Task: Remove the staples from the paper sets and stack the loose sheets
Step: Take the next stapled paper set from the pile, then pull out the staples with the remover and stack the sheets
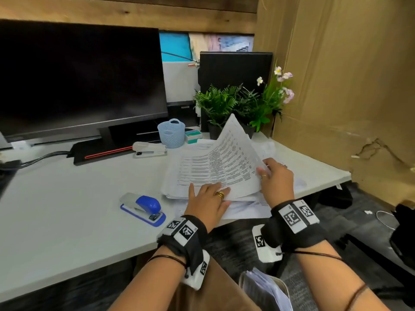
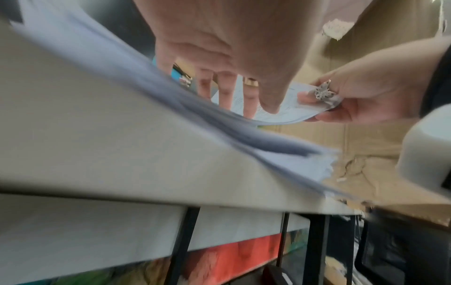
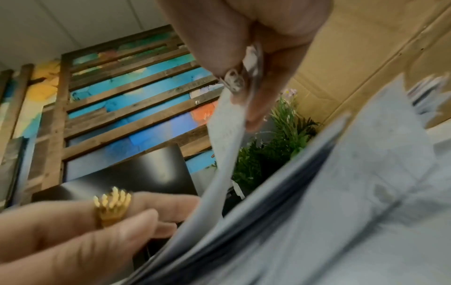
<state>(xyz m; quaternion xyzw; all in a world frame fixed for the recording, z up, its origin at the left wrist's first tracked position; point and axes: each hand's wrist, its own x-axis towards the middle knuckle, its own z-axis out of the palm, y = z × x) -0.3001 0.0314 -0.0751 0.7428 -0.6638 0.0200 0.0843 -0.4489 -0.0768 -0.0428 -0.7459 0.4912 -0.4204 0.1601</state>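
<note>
A pile of printed paper sheets (image 1: pixel 197 176) lies on the grey desk (image 1: pixel 67 209) toward its right end. My left hand (image 1: pixel 208 198), with a gold ring, rests flat on the pile's near edge, fingers straight (image 2: pixel 224 90). My right hand (image 1: pixel 276 180) pinches the right edge of the top printed sheet (image 1: pixel 226 158) between thumb and fingers and holds it curled up off the pile. The right wrist view shows that pinch (image 3: pixel 244 81) on the sheet (image 3: pixel 227 135), with my left hand (image 3: pixel 85 231) below. No staple shows in any view.
A blue stapler (image 1: pixel 143 207) sits left of my left hand, and a white stapler (image 1: pixel 149 149) lies farther back. A pale blue basket (image 1: pixel 171 132), potted plants (image 1: pixel 235 106) and a dark monitor (image 1: pixel 78 81) stand behind. Cardboard (image 1: pixel 348 86) walls the right side.
</note>
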